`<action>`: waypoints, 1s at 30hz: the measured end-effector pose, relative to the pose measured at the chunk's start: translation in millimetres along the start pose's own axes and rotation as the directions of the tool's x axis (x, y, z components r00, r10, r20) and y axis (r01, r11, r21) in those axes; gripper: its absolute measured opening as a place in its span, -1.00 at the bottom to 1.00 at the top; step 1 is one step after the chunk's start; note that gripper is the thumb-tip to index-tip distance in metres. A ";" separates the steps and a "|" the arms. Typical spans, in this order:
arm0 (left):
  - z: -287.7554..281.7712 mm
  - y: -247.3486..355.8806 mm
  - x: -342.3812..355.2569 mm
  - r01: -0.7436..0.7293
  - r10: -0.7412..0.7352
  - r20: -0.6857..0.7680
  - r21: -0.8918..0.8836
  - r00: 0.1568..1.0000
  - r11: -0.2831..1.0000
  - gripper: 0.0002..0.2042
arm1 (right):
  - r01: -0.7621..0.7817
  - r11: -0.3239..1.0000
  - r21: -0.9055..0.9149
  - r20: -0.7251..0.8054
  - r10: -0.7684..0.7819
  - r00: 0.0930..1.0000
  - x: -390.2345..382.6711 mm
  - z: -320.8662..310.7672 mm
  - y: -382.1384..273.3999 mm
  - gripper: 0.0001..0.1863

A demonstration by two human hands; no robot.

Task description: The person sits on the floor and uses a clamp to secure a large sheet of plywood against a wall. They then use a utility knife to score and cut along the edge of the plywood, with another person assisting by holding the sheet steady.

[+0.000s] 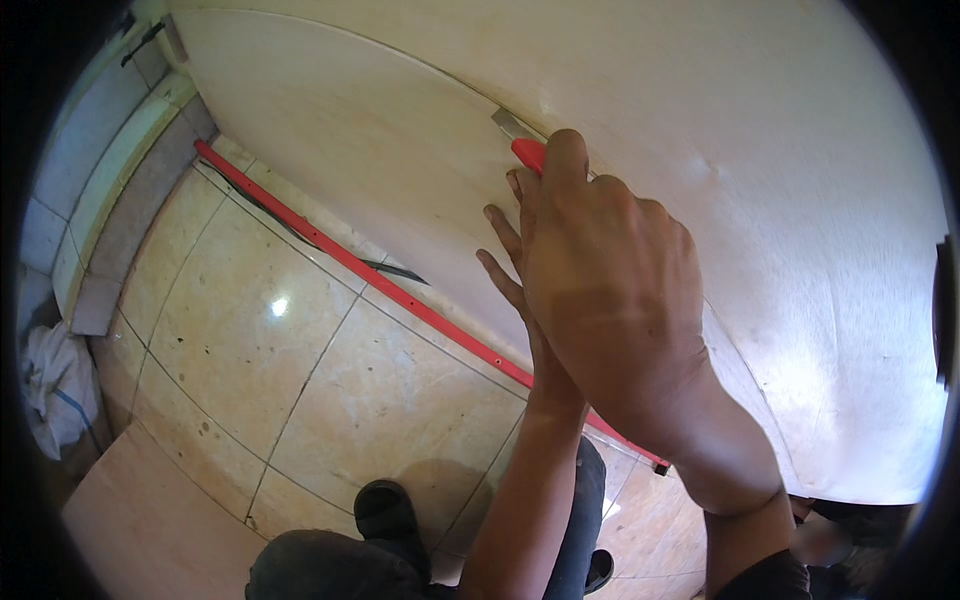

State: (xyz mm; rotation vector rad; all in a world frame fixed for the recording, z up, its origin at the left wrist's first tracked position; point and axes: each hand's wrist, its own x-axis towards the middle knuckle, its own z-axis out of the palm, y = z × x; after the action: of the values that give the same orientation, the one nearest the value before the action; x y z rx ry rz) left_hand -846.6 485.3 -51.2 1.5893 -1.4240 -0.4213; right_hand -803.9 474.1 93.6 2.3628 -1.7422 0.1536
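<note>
My right hand (620,260) is closed around a tool (528,153) with a red handle and a flat metal blade. Its blade lies along the seam or edge of a large pale panel (360,120); whether it is a knife or a scraper cannot be told. My left hand (508,240) is partly covered by the right one, its visible fingers stretched out and spread beside the panel's surface. The right wrist crosses above the left forearm. Most of the left palm and the thumb are hidden.
A long red bar (370,272) lies on the tiled floor (310,400) beside the panel, with a dark strip (260,203) near it. At the far left are a tiled ledge (100,230) and a white sack (60,385). Another person (850,545) is partly visible at lower right.
</note>
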 end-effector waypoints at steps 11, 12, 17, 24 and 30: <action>9.8 -2.6 15.4 0.038 -0.039 0.014 0.092 0.999 0.995 0.03 | -0.094 0.996 -0.001 0.149 0.093 0.984 -25.9 -19.9 24.7 -0.71; 11.1 -1.9 17.0 0.050 -0.052 0.009 0.114 0.999 0.992 0.03 | -0.072 0.997 -0.013 0.105 0.073 0.992 -30.8 -18.8 29.4 -0.73; 6.0 0.8 17.6 0.040 -0.041 0.008 0.104 0.999 0.994 0.02 | -0.003 0.999 -0.039 -0.034 0.002 0.999 -53.4 -11.7 47.2 -0.77; -0.2 1.1 15.7 -0.030 0.024 -0.041 -0.160 0.999 0.987 0.13 | -0.022 0.995 -0.094 -0.034 0.019 0.999 -74.1 -14.7 67.7 -0.77; -8.1 12.4 10.3 -0.034 0.012 -0.075 -0.298 0.997 0.954 0.31 | -0.063 0.990 -0.124 -0.024 0.060 0.998 -94.8 -19.5 84.7 -0.73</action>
State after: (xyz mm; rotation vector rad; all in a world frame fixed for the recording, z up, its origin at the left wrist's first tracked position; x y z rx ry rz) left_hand -845.0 480.5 -33.8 1.3277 -1.2565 -0.5340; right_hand -912.3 542.7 101.9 2.2136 -1.7621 0.0755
